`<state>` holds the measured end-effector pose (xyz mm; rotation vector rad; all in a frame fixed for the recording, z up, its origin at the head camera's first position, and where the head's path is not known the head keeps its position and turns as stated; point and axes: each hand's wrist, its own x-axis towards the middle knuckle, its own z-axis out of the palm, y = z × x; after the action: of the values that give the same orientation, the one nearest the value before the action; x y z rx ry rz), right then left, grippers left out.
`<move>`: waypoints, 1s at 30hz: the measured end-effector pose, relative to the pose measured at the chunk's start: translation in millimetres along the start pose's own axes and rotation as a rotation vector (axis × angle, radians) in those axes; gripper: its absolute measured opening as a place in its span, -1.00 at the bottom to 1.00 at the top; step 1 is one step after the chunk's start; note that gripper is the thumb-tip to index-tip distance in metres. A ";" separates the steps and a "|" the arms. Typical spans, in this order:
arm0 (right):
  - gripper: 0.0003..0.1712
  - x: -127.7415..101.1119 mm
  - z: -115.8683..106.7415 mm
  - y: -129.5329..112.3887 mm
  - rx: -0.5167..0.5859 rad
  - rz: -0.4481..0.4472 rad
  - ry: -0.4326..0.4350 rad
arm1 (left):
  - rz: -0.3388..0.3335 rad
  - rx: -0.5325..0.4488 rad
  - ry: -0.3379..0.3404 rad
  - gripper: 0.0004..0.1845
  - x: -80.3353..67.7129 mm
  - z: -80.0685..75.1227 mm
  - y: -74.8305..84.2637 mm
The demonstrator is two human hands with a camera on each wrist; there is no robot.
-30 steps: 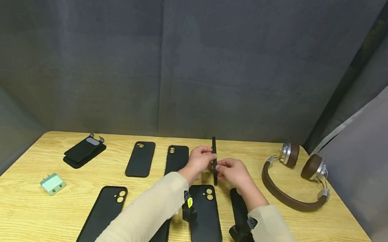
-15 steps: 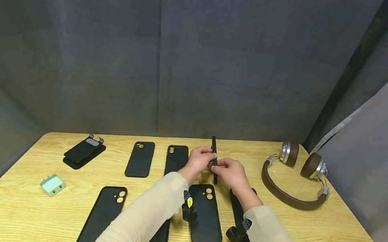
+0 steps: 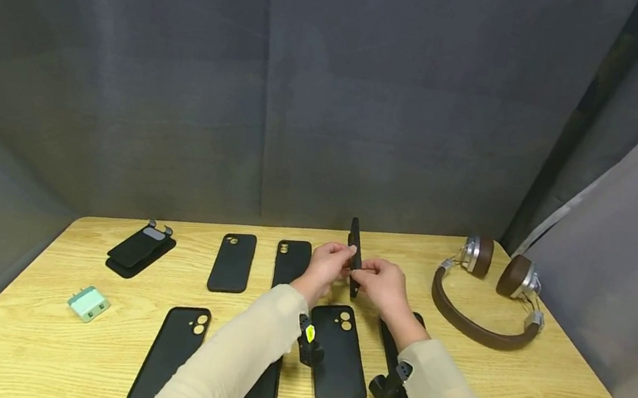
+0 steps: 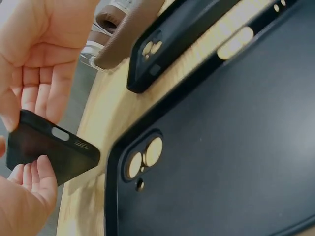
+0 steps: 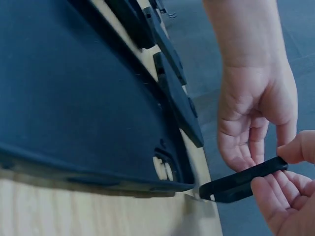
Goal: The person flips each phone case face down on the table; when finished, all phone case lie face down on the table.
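A black phone case (image 3: 354,256) is held up nearly edge-on above the far part of the table, between my two hands. On its left side my left hand (image 3: 326,268) pinches it, thumb on the near edge. My right hand (image 3: 384,287) pinches the edge lower down, from the right. In the left wrist view the phone case (image 4: 54,147) shows a port slot and small speaker holes along one end. There the right hand (image 4: 44,54) is above and the left hand (image 4: 27,201) below. In the right wrist view the phone case (image 5: 241,182) appears from its narrow edge.
Several black phone cases lie flat, among them one case (image 3: 337,360) below my hands and another case (image 3: 231,262) farther left. Brown headphones (image 3: 477,321) lie at right. A green charger (image 3: 87,303) and a black flat item with grey clips (image 3: 139,249) are at left.
The held phone case has turned slightly and risen a little, with more of its face showing. My right hand has shifted slightly left along its edge; the left hand stays almost in place.
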<state>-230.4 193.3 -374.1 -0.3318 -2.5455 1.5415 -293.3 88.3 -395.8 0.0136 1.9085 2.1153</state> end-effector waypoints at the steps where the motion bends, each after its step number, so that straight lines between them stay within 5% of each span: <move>1: -0.72 -0.1 -1.1 -1.5 0.020 0.000 0.006 | -0.006 -0.017 0.002 -0.76 0.2 -1.0 0.0; 12: -0.64 -1.9 -8.8 -13.1 0.162 0.024 0.009 | -0.051 -0.028 0.041 -0.71 -1.5 -16.5 -6.8; 20: -0.65 -2.0 -9.3 -13.4 0.232 0.021 0.022 | -0.130 -0.033 -0.059 -0.72 -3.1 -16.5 -12.9; 30: -0.62 0.3 -18.0 -5.2 0.348 0.082 0.050 | -0.115 -0.107 -0.094 -0.76 -2.7 -11.8 -13.8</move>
<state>-227.0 206.4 -361.2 -0.4256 -2.1944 1.9363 -290.2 77.4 -410.1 -0.0177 1.6997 2.0985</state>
